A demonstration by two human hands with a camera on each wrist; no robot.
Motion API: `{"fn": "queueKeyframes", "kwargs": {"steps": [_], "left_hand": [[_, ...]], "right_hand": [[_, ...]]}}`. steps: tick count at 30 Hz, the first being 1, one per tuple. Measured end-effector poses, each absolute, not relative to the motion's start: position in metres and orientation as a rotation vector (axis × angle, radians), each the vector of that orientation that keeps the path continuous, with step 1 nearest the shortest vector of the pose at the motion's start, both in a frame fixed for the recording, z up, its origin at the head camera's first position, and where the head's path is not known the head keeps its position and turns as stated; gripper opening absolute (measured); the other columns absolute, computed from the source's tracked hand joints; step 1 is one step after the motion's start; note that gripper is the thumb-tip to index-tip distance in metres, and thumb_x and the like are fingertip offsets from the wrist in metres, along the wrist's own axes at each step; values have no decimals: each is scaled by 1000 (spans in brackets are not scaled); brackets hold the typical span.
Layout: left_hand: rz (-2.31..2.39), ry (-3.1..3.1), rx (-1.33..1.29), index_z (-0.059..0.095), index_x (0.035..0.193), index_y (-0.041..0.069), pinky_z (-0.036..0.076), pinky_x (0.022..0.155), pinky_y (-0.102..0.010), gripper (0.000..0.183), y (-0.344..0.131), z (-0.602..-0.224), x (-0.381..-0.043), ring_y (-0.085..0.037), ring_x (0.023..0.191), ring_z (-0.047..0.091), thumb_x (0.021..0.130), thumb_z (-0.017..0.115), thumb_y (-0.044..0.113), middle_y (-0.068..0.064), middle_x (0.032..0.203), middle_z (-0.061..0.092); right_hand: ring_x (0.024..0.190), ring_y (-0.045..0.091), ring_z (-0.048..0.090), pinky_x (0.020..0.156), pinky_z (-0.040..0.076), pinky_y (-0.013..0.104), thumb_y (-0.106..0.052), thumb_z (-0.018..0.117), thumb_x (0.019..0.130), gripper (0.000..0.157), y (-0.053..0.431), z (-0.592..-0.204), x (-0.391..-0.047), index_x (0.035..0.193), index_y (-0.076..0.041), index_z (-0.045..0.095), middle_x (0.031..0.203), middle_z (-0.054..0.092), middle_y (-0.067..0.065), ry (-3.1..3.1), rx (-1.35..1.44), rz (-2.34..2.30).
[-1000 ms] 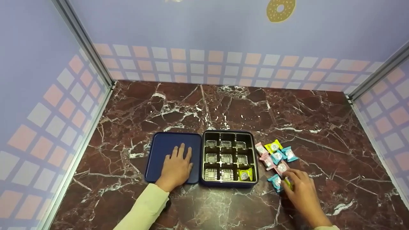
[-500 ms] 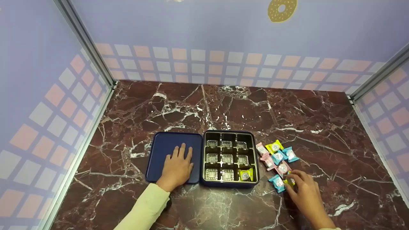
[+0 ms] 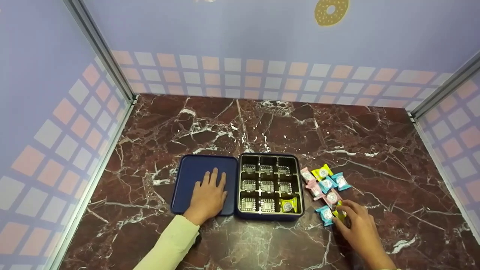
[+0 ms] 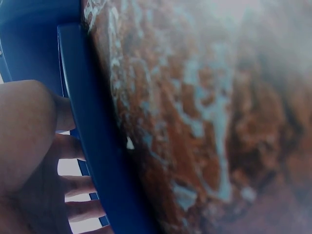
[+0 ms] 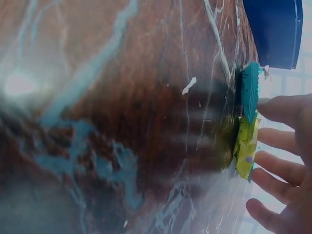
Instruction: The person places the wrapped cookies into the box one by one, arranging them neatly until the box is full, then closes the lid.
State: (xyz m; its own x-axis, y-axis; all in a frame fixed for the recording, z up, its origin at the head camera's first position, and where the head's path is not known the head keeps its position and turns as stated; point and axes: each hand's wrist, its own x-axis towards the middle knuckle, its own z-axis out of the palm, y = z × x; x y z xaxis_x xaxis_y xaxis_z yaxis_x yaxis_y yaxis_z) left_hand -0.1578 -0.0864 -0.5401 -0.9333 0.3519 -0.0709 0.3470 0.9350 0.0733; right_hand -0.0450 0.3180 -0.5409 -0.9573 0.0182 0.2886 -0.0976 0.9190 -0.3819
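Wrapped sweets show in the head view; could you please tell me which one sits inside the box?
It is the yellow sweet in the near right corner of the box; all other visible sweets are outside, to its right.

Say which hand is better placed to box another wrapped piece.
The right hand, most likely: it is at a yellow piece right of the box, near the other loose pieces. The left hand rests on the blue lid, on the box's opposite side.

The lid [image 3: 187,180] lies on the worktop [image 3: 225,123], just left of the box [image 3: 268,216]. One sweet [image 3: 288,206] sits inside its near right corner. Loose sweets [image 3: 327,183] lie right of it.
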Motion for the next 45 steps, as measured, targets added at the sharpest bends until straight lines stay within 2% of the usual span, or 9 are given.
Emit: {"fn": "queueKeyframes", "kwargs": {"steps": [10, 16, 23, 33, 39, 45], "left_hand": [[101, 3024, 547, 40, 149, 13, 41, 100, -58, 57, -86, -541, -158, -40, 138, 38, 99, 51, 39, -18, 154, 35], [84, 3033, 552, 39, 149, 13, 42, 100, -57, 58, -86, -540, -157, -40, 138, 38, 99, 51, 39, -18, 154, 35], [86, 3024, 544, 39, 149, 13, 41, 100, -58, 58, -86, -540, -158, -40, 138, 38, 99, 51, 39, -18, 154, 34], [102, 3019, 553, 39, 149, 12, 41, 100, -58, 57, -86, -538, -158, -40, 138, 38, 99, 50, 38, -19, 154, 35], [118, 3000, 537, 38, 149, 12, 40, 101, -59, 57, -86, -538, -157, -40, 139, 36, 99, 50, 38, -19, 154, 34], [96, 3032, 543, 41, 148, 12, 41, 99, -59, 56, -85, -539, -157, -40, 137, 39, 99, 51, 37, -19, 152, 37]], "right_hand": [[106, 42, 61, 81, 46, 59, -5, 86, 67, 36, 321, -543, -45, 99, -1, 71, 117, 65, 19, -2740, 103, 587], [105, 45, 61, 78, 45, 63, -1, 86, 65, 36, 321, -542, -46, 97, -3, 71, 117, 65, 22, -2750, 72, 577], [105, 47, 59, 84, 46, 61, 3, 85, 64, 32, 322, -543, -49, 92, -1, 69, 116, 64, 27, -2741, 59, 636], [101, 41, 61, 82, 49, 55, 5, 85, 61, 33, 323, -544, -49, 89, -2, 69, 104, 66, 20, -2714, 24, 655], [101, 41, 60, 80, 44, 60, 3, 84, 62, 33, 323, -542, -49, 91, -4, 70, 104, 67, 17, -2744, 3, 638], [84, 39, 67, 71, 52, 54, 7, 83, 62, 36, 323, -543, -48, 93, -2, 70, 104, 66, 16, -2727, 26, 629]]}}
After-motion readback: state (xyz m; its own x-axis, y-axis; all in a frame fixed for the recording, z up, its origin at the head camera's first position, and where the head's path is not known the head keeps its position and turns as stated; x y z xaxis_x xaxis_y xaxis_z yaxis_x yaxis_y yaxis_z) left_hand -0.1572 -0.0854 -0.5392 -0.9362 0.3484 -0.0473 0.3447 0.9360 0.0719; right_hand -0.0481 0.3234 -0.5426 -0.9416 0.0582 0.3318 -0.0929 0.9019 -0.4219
